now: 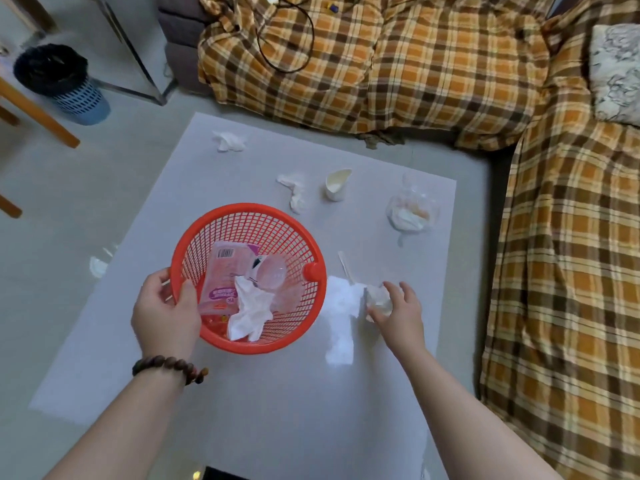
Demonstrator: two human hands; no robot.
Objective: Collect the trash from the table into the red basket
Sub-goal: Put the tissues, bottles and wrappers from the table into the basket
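Red basket (313, 271) rim gripped by left hand (166, 313), right hand (398, 313) fingers curled on crumpled tissue (377, 297)

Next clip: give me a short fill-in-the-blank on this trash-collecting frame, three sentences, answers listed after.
1. The left hand grips the rim of the round ____ plastic mesh basket.
2. The right hand closes on a crumpled white tissue wad lying on the ____.
3. The white paper cup on the white table lies on its ____.

Missing words: red; table; side
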